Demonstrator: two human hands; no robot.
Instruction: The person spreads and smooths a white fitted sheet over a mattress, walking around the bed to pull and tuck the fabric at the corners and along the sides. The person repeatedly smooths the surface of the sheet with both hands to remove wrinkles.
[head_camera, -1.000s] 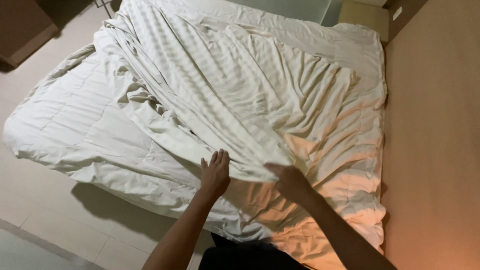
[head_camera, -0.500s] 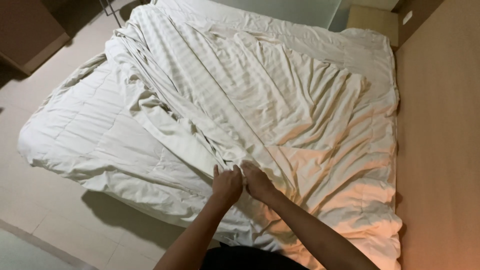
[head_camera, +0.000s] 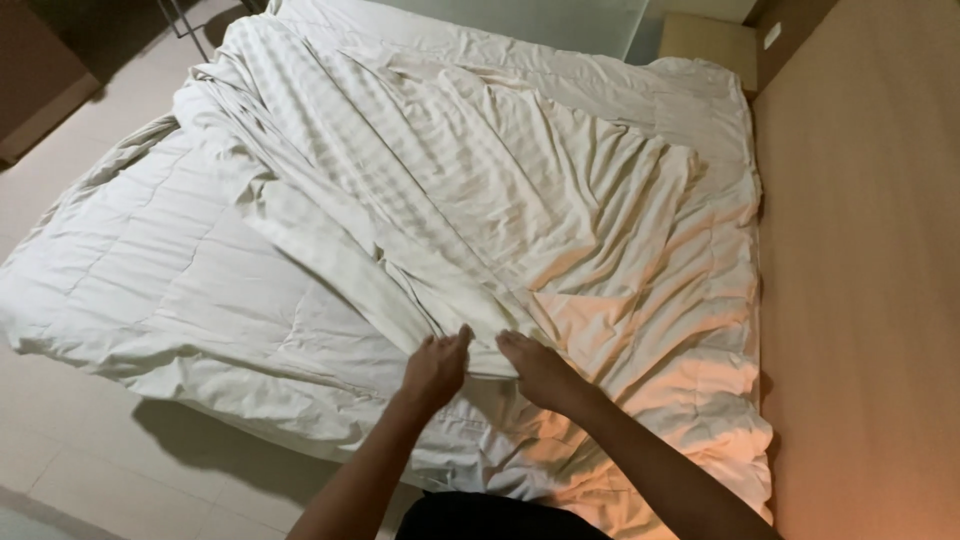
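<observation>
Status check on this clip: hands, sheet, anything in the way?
Left hand and right hand side by side, pinching near edge of striped sheet. Sheet rumpled, lying over quilted duvet. Nothing in the way.

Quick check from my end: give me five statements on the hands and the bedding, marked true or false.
1. Both hands, left hand and right hand, rest on the near edge of the white striped cotton cover. True.
2. The striped cover lies flat and smooth. False: it is bunched and creased.
3. A quilted white duvet lies under the cover, exposed on the left. True.
4. The hands are far apart. False: they are close together.
5. The pale wooden panel runs along the bed's left. False: it runs along the right.
</observation>
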